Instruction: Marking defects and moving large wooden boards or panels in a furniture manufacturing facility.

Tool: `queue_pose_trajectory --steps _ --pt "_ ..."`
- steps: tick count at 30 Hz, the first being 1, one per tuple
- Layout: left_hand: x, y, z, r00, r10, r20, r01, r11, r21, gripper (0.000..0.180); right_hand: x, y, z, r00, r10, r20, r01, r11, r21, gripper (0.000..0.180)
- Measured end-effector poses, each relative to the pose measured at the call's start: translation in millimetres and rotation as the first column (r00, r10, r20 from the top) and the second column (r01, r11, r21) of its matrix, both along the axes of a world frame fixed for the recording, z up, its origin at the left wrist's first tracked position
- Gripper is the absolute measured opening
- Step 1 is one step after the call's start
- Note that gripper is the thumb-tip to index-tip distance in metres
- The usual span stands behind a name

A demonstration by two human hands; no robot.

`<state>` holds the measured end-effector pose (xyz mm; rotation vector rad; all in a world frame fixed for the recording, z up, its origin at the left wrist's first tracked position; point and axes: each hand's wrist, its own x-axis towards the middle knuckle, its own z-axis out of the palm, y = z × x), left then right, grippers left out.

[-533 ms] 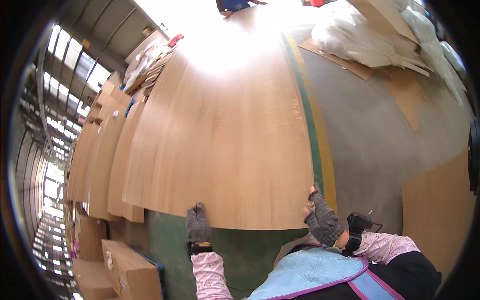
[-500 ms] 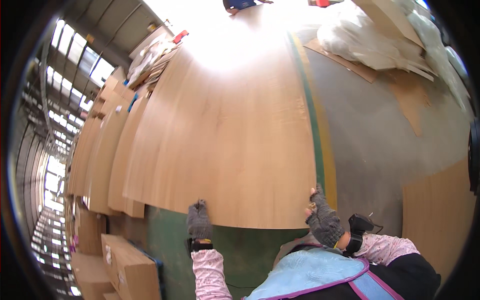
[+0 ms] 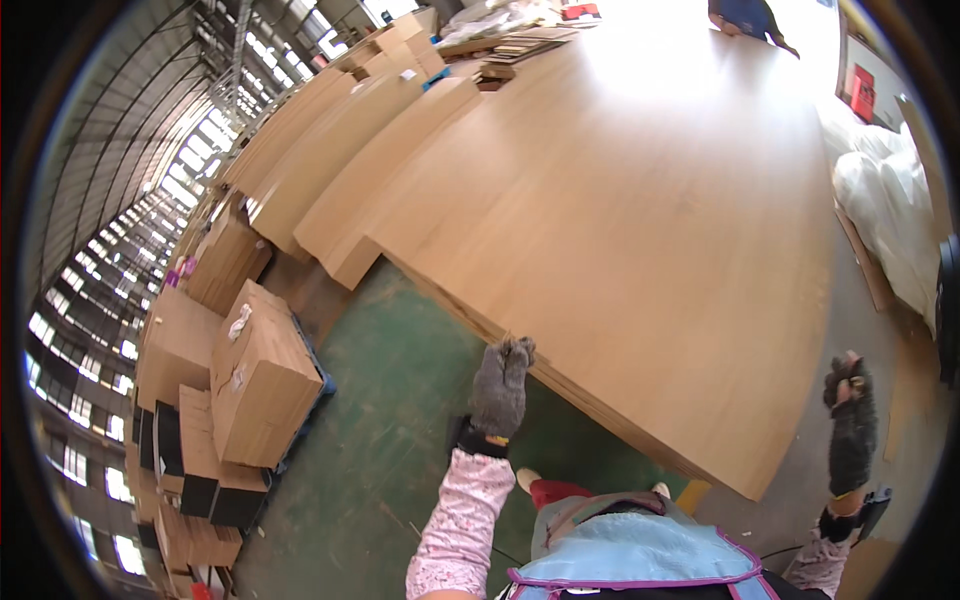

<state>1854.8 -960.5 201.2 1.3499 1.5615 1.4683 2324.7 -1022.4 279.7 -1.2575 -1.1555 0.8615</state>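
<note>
A large light-brown wood-grain board [image 3: 640, 230] stretches away from me, its near edge slanting down to a corner at the right. Several layers show beneath that edge, like a stack of boards. My left hand [image 3: 499, 388], in a grey fingerless glove, is closed at the near edge, fingers curled against it; the fingertips are hidden. Beyond the board's right side, my right hand [image 3: 851, 420] hangs apart from it. Its gloved fingers are curled in, and nothing shows in them. Across the far end stands a person [image 3: 745, 18] in dark blue, an arm near the board.
Long stacks of brown panels [image 3: 340, 140] run along the left. Cartons [image 3: 265, 380] rest on a blue pallet on the green floor [image 3: 390, 400]. Clear plastic wrap [image 3: 880, 200] is heaped at the right, close to a red box-shaped thing [image 3: 862, 95].
My view has turned left, so the board now lies slanted. My right hand has come off the board's near right corner and moved outward. My left hand stays by the near edge.
</note>
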Motion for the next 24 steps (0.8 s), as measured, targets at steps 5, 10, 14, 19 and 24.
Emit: queue_pose_trajectory --steps 5,10,14,19,24 --pt "-94.1 -48.1 -42.5 0.947 0.002 0.32 0.037 0.993 -0.115 0.027 -129.7 39.3 26.0 0.998 0.048 0.034 -0.049 0.998 0.037 0.035" --pt "-171.5 -103.7 -82.3 0.792 0.233 0.564 0.028 0.909 -0.415 0.029 -300.2 77.7 32.0 0.948 0.318 -0.004 -0.318 0.948 -0.03 0.032" --pt "-247.6 -86.4 -78.0 0.898 0.177 0.404 0.04 0.879 -0.474 0.031 -409.9 118.1 17.8 0.914 0.406 -0.025 -0.406 0.913 -0.042 0.031" --pt "-334.5 -6.9 -72.8 0.905 0.07 0.42 0.049 0.963 -0.265 0.029 -504.9 175.5 8.9 0.838 0.542 0.061 -0.536 0.84 -0.083 0.03" --pt "-469.2 31.6 -143.2 0.972 0.204 0.115 -0.143 0.907 -0.396 0.029 -613.5 244.3 -18.6 0.713 0.669 -0.208 -0.693 0.718 -0.063 0.029"
